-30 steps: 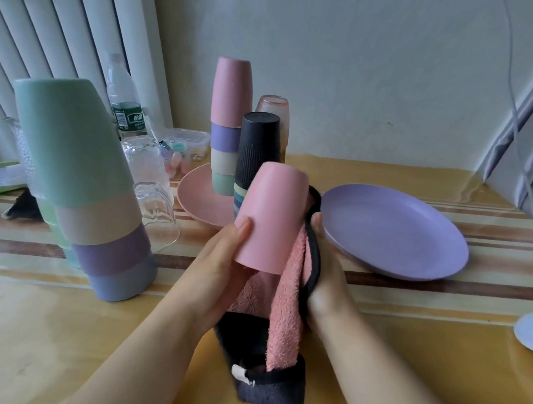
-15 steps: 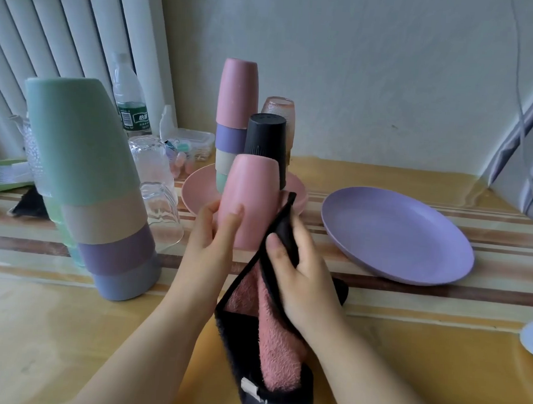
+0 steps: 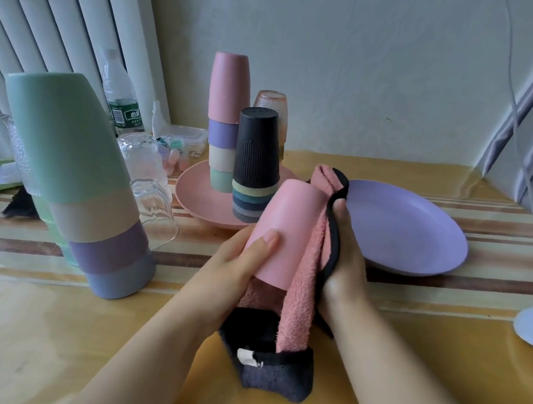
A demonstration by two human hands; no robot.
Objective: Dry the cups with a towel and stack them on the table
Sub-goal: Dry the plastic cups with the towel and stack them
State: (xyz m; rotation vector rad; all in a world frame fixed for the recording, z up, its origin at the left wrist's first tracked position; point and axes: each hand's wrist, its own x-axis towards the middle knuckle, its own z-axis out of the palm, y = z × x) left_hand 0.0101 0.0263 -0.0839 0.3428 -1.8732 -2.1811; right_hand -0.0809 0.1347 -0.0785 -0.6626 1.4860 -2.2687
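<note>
Tilting rightward since before, pink cup point(image 3: 283, 234) is being gripped by left hand point(image 3: 239, 262); right hand point(image 3: 344, 259) is pinching towel point(image 3: 303, 285) over striped yellow table point(image 3: 64, 330) by white wall point(image 3: 361, 67)

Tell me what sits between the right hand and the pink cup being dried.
In the head view, the towel lies between the right hand and the pink cup; its pink side is against the cup.

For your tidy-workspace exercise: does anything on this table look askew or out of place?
The near cup stack, green on top, leans markedly to the left instead of standing straight. Nothing looks spilled or broken.
</note>
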